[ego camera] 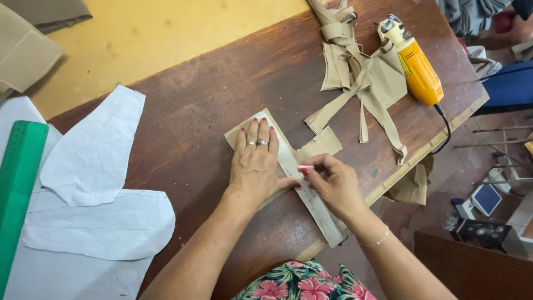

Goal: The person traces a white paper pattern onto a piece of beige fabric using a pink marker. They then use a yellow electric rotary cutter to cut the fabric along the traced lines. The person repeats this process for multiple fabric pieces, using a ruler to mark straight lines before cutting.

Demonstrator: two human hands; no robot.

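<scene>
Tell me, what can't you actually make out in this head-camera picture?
- Tan fabric piece: mostly covered by the left hand.
- Small pink marker: its tip is hidden by the right hand.
- Ruler: markings too small to read.
- Green strip: cut off by the left edge.
- Yellow power tool: cord drops behind the table edge.

Left hand (256, 164): palm down, pressed flat, fingers extended and held together, thumb spread toward the right. Right hand (333, 186): fingers curled, thumb and forefinger pinched together at the tips, close beside the left thumb. Both forearms extend forward, converging.
</scene>
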